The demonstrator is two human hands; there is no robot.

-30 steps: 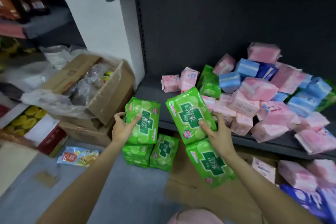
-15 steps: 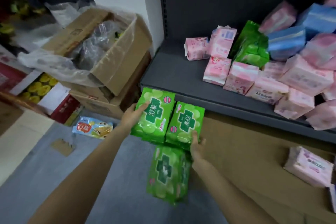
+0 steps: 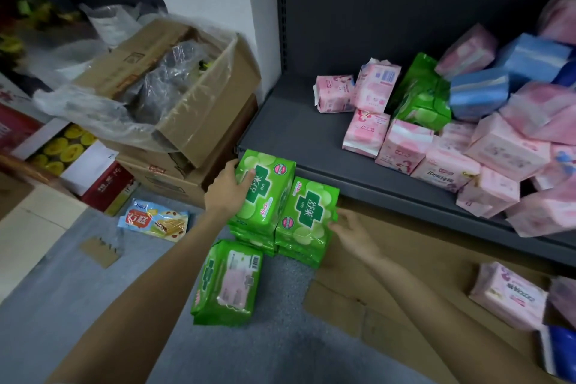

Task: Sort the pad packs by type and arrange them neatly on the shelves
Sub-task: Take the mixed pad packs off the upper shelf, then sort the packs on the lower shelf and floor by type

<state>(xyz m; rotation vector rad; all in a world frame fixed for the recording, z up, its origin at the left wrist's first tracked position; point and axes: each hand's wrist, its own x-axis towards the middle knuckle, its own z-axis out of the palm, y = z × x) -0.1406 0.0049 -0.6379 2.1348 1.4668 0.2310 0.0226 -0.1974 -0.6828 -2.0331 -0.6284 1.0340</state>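
Observation:
Two short stacks of green pad packs stand side by side on the floor against the front of the dark grey shelf [image 3: 296,134]. My left hand [image 3: 229,192] grips the top green pack of the left stack [image 3: 268,193], thumb lying on its face. My right hand [image 3: 352,227] touches the right side of the right stack's top pack [image 3: 307,215] with fingers extended. A third green pack [image 3: 227,284] lies back side up on the grey floor nearer me. On the shelf sits a mixed pile of pink packs [image 3: 405,146], blue packs [image 3: 477,92] and one green pack [image 3: 420,97].
Stacked cardboard boxes [image 3: 199,121] lined with plastic stand left of the shelf. A snack packet [image 3: 154,220] lies on the floor. Flattened cardboard [image 3: 405,274] covers the floor under the shelf, with a pink pack [image 3: 508,296] and a blue pack [image 3: 561,352] on it.
Both hands have lowered their green packs from in front of the shelf onto the two floor stacks. The loose third pack now lies back side up. The view has swung left and down.

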